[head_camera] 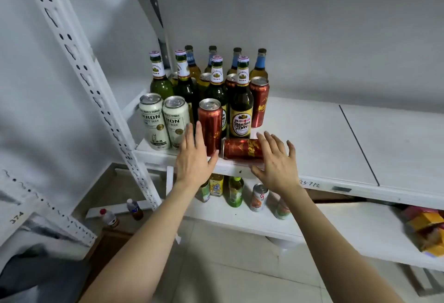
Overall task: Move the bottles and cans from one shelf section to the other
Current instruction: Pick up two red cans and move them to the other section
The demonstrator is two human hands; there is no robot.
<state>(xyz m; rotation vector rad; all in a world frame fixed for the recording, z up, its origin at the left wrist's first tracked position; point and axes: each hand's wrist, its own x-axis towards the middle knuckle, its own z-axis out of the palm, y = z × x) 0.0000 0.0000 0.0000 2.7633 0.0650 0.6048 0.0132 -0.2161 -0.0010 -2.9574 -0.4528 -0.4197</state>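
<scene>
By toppled can (240, 149), hands (193, 161) (276, 166) splayed

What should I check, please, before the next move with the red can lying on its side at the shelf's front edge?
1. Standing of the sideways red can: not ok, it lies on its side at the front edge of the shelf.
2. Grip by the right hand: not ok, its fingers are spread over the can's right end, not closed round it.
3. The left hand free: ok, it is open and holds nothing, beside the upright red can.
4. Neighbours steady: ok, that can and the yellow-labelled bottle stand upright.
5. Room further right on the shelf: ok, bare board shows.
6. Dents or leaks: cannot tell.
</scene>
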